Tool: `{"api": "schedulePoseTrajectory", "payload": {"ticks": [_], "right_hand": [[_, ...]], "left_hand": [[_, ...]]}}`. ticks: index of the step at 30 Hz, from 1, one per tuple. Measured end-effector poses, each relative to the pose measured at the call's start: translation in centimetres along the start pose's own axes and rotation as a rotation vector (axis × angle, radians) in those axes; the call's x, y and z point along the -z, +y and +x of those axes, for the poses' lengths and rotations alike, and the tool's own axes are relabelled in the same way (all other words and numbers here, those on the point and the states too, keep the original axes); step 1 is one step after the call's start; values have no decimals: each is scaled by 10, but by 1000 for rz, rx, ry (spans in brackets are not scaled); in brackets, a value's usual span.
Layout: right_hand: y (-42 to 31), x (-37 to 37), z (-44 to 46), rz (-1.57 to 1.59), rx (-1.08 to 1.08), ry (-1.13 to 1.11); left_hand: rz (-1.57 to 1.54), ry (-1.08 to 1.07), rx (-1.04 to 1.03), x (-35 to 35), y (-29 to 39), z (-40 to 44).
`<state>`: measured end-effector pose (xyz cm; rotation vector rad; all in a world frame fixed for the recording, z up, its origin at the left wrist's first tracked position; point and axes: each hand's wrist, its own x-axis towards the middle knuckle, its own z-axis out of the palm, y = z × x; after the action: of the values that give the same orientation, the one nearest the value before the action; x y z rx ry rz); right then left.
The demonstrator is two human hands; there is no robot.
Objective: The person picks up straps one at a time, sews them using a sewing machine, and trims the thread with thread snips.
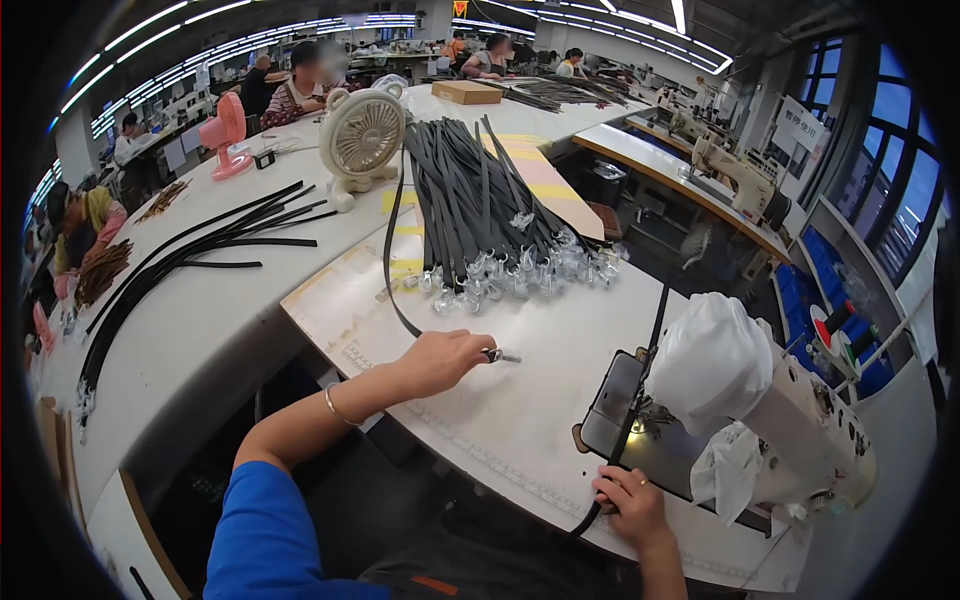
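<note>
My left hand (447, 362) is closed over the white table, holding the metal-tipped end of a black strap (389, 262) that runs up beside the fan. Near the front edge at the right, my right hand (632, 500) grips another black strap (655, 330), which passes over the sewing machine's plate (614, 405) beneath the needle area. The sewing machine (800, 410) has its head wrapped in white cloth, and a small light glows under it. A large pile of black straps (460, 190) with plastic-wrapped metal ends lies beyond my left hand.
A beige fan (362, 135) and a pink fan (224, 138) stand on the table. More black straps (170, 250) lie at the left. A cardboard box (466, 92) is at the back. Other people sit at far tables. Thread spools (835, 318) are at the right.
</note>
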<state>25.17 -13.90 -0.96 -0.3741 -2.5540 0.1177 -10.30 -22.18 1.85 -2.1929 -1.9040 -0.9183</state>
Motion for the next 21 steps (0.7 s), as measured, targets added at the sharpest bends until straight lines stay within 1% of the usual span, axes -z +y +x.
{"api": "schedulePoseTrajectory", "payload": {"ticks": [2,4,6,8,12,13,14,16,17,18,20,21], "right_hand": [[-2,2,1,7,-1,-17],[0,1,-1,2,-6,-16],[1,0,-2,-1,-22,-21],[0,2,-2,20,-6,-11],[1,1,-3,28,-5,7],[2,0,-4,33,5,18],[3,-1,-5,40,18,29],[3,-2,-6,36,11,41],[3,-2,-6,35,9,44],[3,-2,-6,35,12,47],[5,-4,-6,42,8,56],[5,-4,-7,62,17,66]], "left_hand": [[-25,3,-62,-3,27,-11],[-304,-196,39,-7,47,-31],[-835,-462,448,2,75,-48],[-1195,-373,600,-10,98,-80],[-1574,-119,583,-35,131,-133],[-1634,-28,588,-51,136,-147],[-1673,46,639,-66,143,-157],[-1654,73,850,-94,152,-178],[-1668,43,792,-102,153,-183],[-1676,25,789,-100,152,-183],[-1401,-328,571,-87,148,-178],[-1354,-386,378,-79,150,-168]]}}
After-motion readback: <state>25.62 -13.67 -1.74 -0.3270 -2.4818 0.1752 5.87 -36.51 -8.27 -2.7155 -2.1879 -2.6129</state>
